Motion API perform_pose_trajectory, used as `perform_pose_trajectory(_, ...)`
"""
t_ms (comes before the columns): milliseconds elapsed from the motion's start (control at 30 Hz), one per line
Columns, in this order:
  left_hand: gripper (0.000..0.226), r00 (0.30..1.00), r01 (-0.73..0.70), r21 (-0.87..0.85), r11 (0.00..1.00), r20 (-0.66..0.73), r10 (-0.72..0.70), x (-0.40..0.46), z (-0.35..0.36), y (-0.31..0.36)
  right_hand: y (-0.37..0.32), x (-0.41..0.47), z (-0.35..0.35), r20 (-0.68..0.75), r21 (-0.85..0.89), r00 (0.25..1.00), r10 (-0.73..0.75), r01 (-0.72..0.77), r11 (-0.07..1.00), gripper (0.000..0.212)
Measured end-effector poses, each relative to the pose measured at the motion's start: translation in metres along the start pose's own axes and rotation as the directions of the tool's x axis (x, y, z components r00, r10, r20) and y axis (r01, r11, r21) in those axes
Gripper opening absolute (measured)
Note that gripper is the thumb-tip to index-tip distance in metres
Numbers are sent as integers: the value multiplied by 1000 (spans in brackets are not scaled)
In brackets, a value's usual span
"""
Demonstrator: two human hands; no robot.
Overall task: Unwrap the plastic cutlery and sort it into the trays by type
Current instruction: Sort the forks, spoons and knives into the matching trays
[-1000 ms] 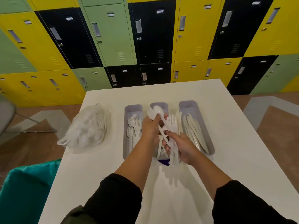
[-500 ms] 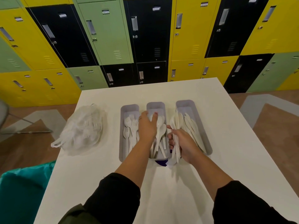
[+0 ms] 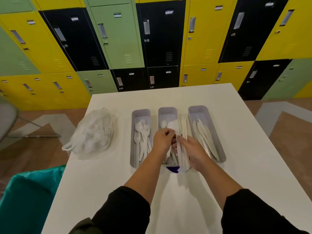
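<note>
Three grey trays stand side by side on the white table (image 3: 236, 149). The left tray (image 3: 141, 114) holds white forks (image 3: 142, 132). The middle tray (image 3: 167, 112) holds spoons (image 3: 163, 124). The right tray (image 3: 198, 109) holds knives (image 3: 205, 137). My right hand (image 3: 194, 152) grips a bundle of white cutlery (image 3: 183, 132) in a clear wrapper over the gap between the middle and right trays. My left hand (image 3: 163, 141) pinches a piece at the top of that bundle, above the middle tray. The wrapper's purple end (image 3: 173, 170) sticks out below my hands.
A clear plastic bag (image 3: 94, 134) with more wrapped cutlery lies on the table's left part. A teal-lined bin (image 3: 28, 196) stands at the table's near left corner. Yellow, green and black lockers (image 3: 160, 39) fill the wall behind.
My left hand laid spoons into the middle tray, then came back to the bundle in my right hand and now pinches a piece of it. The right hand stayed nearly in place.
</note>
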State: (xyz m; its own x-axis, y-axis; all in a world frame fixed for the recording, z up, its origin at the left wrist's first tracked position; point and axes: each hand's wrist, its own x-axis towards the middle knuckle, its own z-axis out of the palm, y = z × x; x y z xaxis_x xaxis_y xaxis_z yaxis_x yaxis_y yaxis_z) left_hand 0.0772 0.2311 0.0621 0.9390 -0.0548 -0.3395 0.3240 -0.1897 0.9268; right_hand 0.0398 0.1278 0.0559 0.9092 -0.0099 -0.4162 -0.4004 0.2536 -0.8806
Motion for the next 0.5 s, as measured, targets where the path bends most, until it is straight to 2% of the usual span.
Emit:
perform_pose_trajectory(67, 27, 1000, 20, -7, 1000, -10, -20, 0, -5, -1, 0, 0, 3, -6, 56, 1000, 28, -28, 998, 23)
perform_pose_trajectory(167, 30, 995, 54, -55, 997, 81, -49, -6, -6, 1, 4, 4, 6, -82, -15, 997, -13, 12, 1000, 19)
perform_pose_trajectory(300, 36, 996, -8, 28, 1000, 93, 5, -12, -6, -1, 7, 11, 14, -157, -54, 986, -49, 41, 998, 19)
perform_pose_trajectory(367, 34, 998, -4, -24, 1000, 62, 5, -8, -11, -4, 6, 12, 18, -162, -39, 985, -52, 46, 998, 17)
perform_pose_trajectory(500, 33, 993, 109, -188, 976, 62, -99, -4, -19, -3, 6, 14, 21, -163, -28, 986, -41, 37, 999, 12)
